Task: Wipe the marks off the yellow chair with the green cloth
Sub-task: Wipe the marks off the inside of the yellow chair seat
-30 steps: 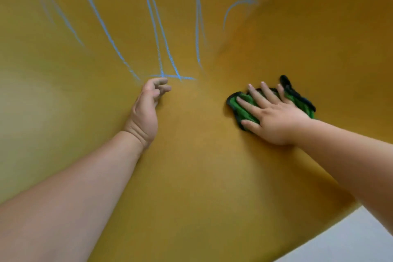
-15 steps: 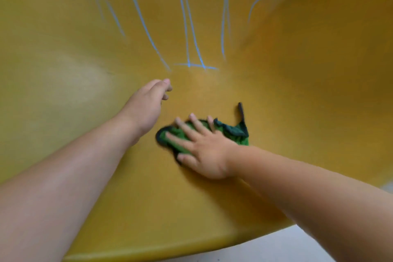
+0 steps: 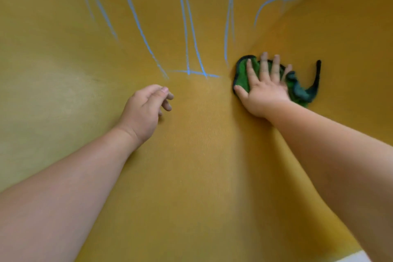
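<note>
Pale surface [image 3: 359, 258]: a small off-white wedge in the lower right corner of the head view. It is flat, plain and unmarked, and it carries nothing. Its upper boundary runs aslant, rising toward the right, and the bottom edge of the view cuts off its lower side. The wedge is widest at the right and tapers to a point at the left. Too little of it shows to tell whether it is floor or some other surface.
</note>
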A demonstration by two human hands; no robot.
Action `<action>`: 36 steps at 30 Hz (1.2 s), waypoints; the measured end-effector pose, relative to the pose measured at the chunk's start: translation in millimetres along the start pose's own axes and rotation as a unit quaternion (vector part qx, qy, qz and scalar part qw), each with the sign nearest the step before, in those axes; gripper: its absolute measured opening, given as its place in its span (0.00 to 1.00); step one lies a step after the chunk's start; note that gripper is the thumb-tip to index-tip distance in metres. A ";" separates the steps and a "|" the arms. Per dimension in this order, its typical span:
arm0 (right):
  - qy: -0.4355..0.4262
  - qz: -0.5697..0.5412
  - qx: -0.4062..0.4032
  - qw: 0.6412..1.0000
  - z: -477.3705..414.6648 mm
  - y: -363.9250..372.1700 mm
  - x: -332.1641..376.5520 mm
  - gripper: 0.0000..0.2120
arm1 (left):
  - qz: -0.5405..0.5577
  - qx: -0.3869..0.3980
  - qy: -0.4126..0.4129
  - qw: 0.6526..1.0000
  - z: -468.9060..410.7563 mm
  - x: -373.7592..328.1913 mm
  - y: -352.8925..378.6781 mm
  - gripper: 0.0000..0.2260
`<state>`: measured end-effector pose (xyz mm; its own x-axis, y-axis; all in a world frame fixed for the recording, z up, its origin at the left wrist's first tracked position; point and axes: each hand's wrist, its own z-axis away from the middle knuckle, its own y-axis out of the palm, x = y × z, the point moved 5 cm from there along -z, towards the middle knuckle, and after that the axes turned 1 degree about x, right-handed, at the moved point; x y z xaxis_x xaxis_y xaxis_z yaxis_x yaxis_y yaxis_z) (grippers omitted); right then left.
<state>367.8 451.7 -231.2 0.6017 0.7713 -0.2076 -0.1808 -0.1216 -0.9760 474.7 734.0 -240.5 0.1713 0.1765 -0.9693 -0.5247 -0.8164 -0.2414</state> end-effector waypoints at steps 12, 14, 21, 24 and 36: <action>-0.177 0.061 -0.042 0.981 -3.1 -8.8 32.0 0.38 | 0.136 -0.126 -0.025 0.982 -6.0 6.9 -23.5 0.18; -0.039 0.052 -0.096 0.993 -39.6 -33.2 -9.0 0.40 | 0.137 -0.112 -0.026 0.984 -6.7 7.2 -23.4 0.18; -0.100 -0.127 -0.075 0.984 -21.2 -18.5 126.8 0.36 | 0.136 -0.058 -0.045 0.988 -6.1 7.8 -29.6 0.18; -0.258 -0.096 -0.015 0.961 33.2 -7.6 179.3 0.31 | 0.150 -0.061 -0.051 0.986 -5.1 5.3 -30.4 0.17; 0.090 0.152 -0.085 0.981 -21.4 -63.3 -95.3 0.41 | -0.313 -0.073 0.172 0.931 -0.4 -15.0 -2.9 0.13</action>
<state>338.5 372.6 -151.0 0.6697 0.5628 -0.4846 -0.2498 -0.4438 -0.8606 473.9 733.5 -225.2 0.6759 0.4774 -0.5615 -0.1173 -0.6825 -0.7214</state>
